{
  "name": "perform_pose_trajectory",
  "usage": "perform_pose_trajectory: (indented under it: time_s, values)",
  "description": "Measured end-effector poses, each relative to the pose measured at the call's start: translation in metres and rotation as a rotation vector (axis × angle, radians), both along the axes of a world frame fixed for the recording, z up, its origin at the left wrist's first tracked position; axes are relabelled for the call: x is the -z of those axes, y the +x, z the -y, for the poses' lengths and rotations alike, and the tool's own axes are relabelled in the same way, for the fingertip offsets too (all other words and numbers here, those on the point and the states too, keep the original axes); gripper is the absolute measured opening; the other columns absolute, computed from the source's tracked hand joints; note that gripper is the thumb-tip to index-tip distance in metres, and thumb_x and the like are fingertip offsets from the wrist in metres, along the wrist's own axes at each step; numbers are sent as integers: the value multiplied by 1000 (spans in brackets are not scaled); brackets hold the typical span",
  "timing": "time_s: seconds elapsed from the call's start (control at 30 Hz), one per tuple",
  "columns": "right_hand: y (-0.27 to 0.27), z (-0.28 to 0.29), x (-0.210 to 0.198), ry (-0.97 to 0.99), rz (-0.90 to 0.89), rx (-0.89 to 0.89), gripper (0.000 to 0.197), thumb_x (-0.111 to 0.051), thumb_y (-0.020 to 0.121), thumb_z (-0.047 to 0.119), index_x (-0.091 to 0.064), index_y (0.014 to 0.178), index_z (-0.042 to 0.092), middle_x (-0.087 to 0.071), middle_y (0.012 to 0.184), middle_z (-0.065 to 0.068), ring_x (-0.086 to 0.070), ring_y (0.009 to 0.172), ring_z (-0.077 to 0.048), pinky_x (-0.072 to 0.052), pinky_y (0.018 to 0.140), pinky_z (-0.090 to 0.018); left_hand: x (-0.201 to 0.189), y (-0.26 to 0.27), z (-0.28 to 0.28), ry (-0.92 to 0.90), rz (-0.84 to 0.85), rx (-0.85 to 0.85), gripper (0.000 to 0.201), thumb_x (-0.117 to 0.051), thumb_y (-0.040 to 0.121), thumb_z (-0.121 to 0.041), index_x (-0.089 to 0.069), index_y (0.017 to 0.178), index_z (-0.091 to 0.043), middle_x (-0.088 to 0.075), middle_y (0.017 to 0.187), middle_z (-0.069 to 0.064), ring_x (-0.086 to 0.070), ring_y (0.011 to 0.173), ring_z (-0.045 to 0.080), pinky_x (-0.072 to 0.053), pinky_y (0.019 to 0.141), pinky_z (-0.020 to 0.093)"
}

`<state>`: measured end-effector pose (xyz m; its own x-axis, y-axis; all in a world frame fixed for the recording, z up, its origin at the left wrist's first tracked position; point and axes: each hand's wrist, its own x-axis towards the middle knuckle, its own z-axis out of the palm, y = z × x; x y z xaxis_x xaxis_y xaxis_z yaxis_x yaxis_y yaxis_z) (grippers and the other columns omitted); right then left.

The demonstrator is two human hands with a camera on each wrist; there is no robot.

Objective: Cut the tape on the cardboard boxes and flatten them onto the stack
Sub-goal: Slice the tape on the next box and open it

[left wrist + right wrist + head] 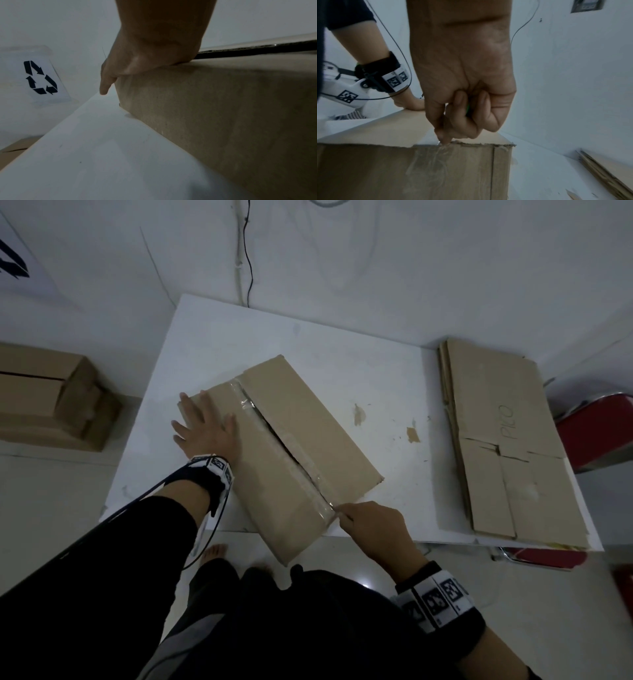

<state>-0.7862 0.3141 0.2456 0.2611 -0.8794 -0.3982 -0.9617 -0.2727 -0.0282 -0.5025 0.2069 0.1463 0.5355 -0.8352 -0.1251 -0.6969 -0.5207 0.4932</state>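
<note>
The cardboard box [274, 453] lay on the white table [342, 344], under both hands. The left hand [205, 426] pressed flat, fingers spread, on the flap beside the taped seam [291, 463], probably to keep the box from sliding. The right hand [373, 529] was clenched around a small cutter, mostly hidden; its tip met the seam at the near edge, just ahead of the fingertips [444, 140]. The stack [507, 446] lay well beyond the right knuckles.

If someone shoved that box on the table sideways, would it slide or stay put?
The cardboard box would probably slide: the white table looks smooth. Its top seam already gapes, so it likely flexes. The left hand, pressed flat on it, seems there to steady it.
</note>
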Motion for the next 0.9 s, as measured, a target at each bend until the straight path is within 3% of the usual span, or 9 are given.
perform_pose_trajectory:
  time_s: [0.1, 0.2, 0.33, 0.43, 0.5, 0.57, 0.67, 0.73, 0.9]
  values:
    - [-2, 0, -4, -92, 13, -4, 29, -39, 98, 27, -64, 84, 21, -54, 65, 0, -39, 52, -12, -19, 48, -27, 1, 0, 0, 6, 8, -10, 67, -31, 97, -52, -5, 153, -25, 5, 161, 9, -16, 137, 55, -20, 110, 64]
    - [-10, -4, -4, -144, -101, -54, 39, -53, 94, 23, -35, 59, 21, -26, 51, 3, -18, 42, -8, -12, 44, -26, 1, -1, 3, 12, -12, -42, 66, -31, 98, -51, -5, 153, -26, 8, 161, 6, -16, 137, 55, -22, 110, 62]
    - [-52, -6, 4, -102, -21, 121, 31, -37, 104, 31, -48, 78, 17, -42, 60, 4, -38, 49, -11, -23, 45, -24, -1, -5, 10, 9, -34, -69, 65, -33, 99, -48, -5, 154, -25, 8, 161, 6, -15, 138, 54, -23, 109, 63]
    - [-56, 6, 12, -187, 257, 219, 28, -35, 104, 31, -47, 82, 18, -45, 72, 5, -39, 57, -6, -27, 51, -23, -3, -8, 10, 38, 41, -59, 62, -32, 101, -43, -11, 153, -18, 0, 160, 16, -8, 141, 51, -8, 108, 70]
    - [-39, 14, 23, -214, 457, 278, 28, -36, 104, 31, -55, 94, 14, -50, 95, 3, -43, 68, -4, -36, 65, -23, -6, -10, 6, -69, 221, 130, 53, -33, 100, -29, -29, 147, -4, -22, 153, 28, -18, 140, 49, -8, 106, 72]
    - [-17, 17, 32, -165, 636, 384, 31, -37, 105, 32, -57, 105, 9, -41, 120, 4, -50, 84, -9, -40, 77, -24, -6, -20, -3, -319, 340, 523, 42, -39, 95, -23, -49, 130, -2, -47, 135, 26, -37, 128, 41, -22, 103, 61]
    - [8, 19, 42, -137, 746, 419, 28, -36, 106, 31, -49, 90, 12, -45, 113, -1, -51, 79, -21, -38, 68, -29, -14, -41, -23, -469, 281, 1046, 32, -41, 91, -39, -57, 110, -20, -57, 115, 8, -45, 109, 25, -27, 92, 39]
    - [12, 26, 46, -129, 762, 420, 28, -35, 107, 31, -44, 85, 16, -45, 103, -3, -52, 74, -25, -40, 63, -32, -15, -50, -30, -375, 296, 1130, 35, -38, 92, -47, -57, 109, -23, -55, 114, 2, -47, 106, 23, -28, 90, 38]
    - [1, 61, 44, -138, 769, 336, 30, -35, 107, 29, -49, 88, 10, -46, 103, -4, -53, 72, -26, -41, 60, -32, -20, -52, -21, -188, 266, 1074, 63, -32, 84, -73, -55, 122, -29, -49, 122, 2, -44, 110, 24, -28, 92, 39]
